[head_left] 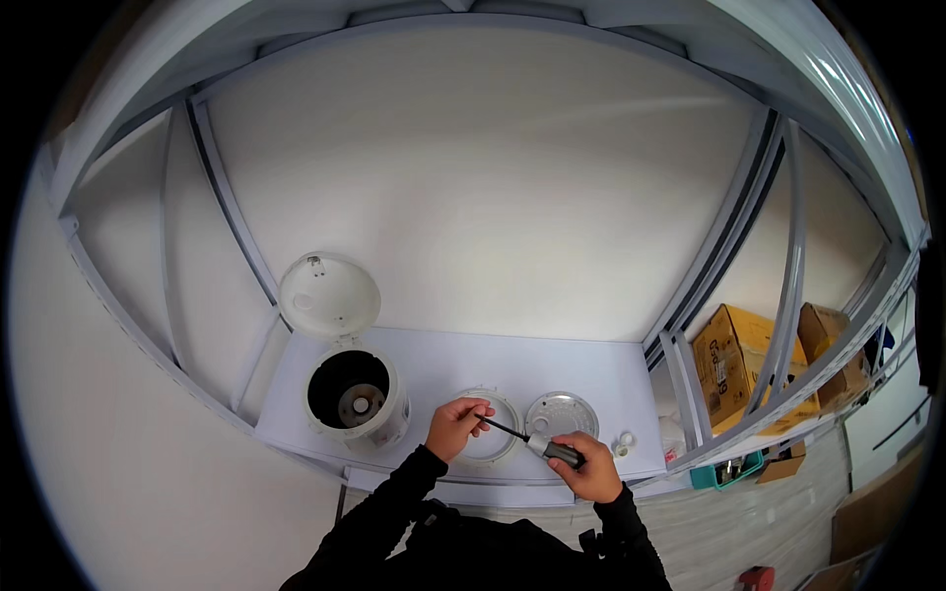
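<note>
Black-shafted screwdriver [532, 439], grey handle, seemingly slim tip.

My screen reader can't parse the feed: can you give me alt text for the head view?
Seen from above, the right hand grips a screwdriver whose tip meets the left hand over a white ring-shaped part. A round metal plate and small white cap lie to the right; an open white rice cooker stands to the left on a white table.
</note>
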Tool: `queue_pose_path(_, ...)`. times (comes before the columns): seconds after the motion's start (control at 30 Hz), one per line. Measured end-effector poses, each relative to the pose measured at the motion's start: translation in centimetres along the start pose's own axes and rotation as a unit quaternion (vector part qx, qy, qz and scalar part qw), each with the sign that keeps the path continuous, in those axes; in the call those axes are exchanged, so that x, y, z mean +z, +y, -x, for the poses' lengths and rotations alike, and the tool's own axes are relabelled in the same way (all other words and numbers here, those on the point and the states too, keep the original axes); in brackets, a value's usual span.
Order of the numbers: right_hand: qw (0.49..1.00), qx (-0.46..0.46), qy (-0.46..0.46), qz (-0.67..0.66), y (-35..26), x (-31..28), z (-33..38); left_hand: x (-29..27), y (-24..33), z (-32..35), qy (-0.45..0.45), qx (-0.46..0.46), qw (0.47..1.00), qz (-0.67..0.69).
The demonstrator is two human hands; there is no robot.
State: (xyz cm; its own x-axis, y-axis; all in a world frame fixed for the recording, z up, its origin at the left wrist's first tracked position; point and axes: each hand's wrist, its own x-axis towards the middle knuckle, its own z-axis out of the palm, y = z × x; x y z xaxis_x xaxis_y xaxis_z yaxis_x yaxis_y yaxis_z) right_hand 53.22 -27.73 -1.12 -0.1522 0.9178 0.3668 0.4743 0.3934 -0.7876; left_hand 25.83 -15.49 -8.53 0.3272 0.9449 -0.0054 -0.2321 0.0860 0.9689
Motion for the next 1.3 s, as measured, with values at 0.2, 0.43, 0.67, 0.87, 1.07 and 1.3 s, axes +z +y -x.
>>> queue_pose_path(0.2,1.000,-0.008,0.010,-0.002,-0.2,0.0,0.2,0.0,0.3,1.1,0.015,-0.042,0.988,0.149)
queue_pose_path(0.43,1.000,-0.022,0.015,-0.005,-0.2,0.1,0.5,-0.2,1.3,2.0,-0.005,-0.048,0.988,0.148)
queue_pose_path(0.67,0.999,-0.018,0.024,-0.016,-0.7,1.0,0.6,-0.1,2.5,3.3,0.000,-0.055,0.976,0.209)
queue_pose_path(0.87,0.999,-0.026,0.022,-0.018,-1.3,2.1,0.5,-1.2,2.3,4.0,-0.002,-0.033,0.971,0.236)
queue_pose_path(1.07,0.999,-0.036,0.008,-0.023,-2.7,2.8,0.2,-1.7,3.2,5.5,0.044,-0.064,0.958,0.275)
queue_pose_path(1.3,0.998,-0.043,-0.004,-0.035,-3.9,4.4,-0.1,-3.1,4.6,7.1,0.041,-0.051,0.956,0.287)
